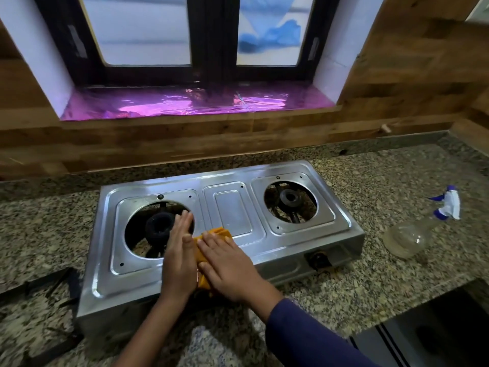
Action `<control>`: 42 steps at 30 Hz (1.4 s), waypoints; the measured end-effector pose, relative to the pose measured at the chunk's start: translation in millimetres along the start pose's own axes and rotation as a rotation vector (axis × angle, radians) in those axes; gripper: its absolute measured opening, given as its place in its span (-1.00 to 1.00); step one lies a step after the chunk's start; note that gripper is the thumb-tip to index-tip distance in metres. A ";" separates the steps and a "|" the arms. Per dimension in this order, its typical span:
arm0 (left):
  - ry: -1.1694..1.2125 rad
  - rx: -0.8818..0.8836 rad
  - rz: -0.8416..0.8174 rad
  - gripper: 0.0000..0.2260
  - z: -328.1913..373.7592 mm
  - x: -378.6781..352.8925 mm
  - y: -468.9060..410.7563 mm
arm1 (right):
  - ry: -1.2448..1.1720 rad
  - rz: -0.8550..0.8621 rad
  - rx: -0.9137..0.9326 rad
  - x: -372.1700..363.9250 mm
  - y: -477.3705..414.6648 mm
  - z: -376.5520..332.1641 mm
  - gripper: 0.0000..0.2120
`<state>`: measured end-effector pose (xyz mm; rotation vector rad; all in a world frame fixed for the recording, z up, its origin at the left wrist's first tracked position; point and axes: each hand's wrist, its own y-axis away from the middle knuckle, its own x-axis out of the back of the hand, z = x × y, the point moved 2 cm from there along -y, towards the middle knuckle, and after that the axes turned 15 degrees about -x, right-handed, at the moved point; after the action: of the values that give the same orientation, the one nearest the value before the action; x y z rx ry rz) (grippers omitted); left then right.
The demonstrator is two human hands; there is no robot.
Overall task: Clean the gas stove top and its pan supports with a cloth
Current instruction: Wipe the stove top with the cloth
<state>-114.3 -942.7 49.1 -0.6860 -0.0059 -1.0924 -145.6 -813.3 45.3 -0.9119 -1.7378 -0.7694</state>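
A steel two-burner gas stove (232, 207) sits on the granite counter with both burner openings bare, no pan supports on top. An orange cloth (221, 232) lies on the stove top near its front middle. My right hand (227, 263) presses flat on the cloth with straight fingers. My left hand (180, 250) stands on its edge beside the cloth, fingers straight, touching the stove top at the rim of the left burner opening (148, 229). The right burner (291, 198) is uncovered.
Black pan supports (53, 284) lie on the granite counter (370, 181) left of the stove. A clear spray bottle (412, 234) with a white and blue trigger lies on its side to the right. A wooden wall and a window sill with pink foil stand behind. The counter edge drops off at front right.
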 end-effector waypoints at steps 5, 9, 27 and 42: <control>-0.526 -0.076 -0.064 -0.44 -33.6 80.6 10.5 | -0.072 -0.030 0.023 9.3 11.9 36.7 -0.38; -0.802 0.119 -0.078 -0.38 -63.3 122.8 27.9 | 0.026 0.043 -0.249 12.9 -16.0 59.3 -0.29; -0.883 0.191 -0.197 -0.43 -67.0 119.9 30.6 | 0.045 0.096 -0.393 5.2 -221.8 -27.9 -0.37; -0.741 0.205 -0.087 -0.37 -59.6 123.4 28.7 | 0.124 -0.103 0.280 -41.9 -250.6 -184.3 -0.42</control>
<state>-50.6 -1065.6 27.8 -0.8744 -0.7780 -0.8517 -263.1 -1104.3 41.9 -0.5780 -1.7396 -0.6156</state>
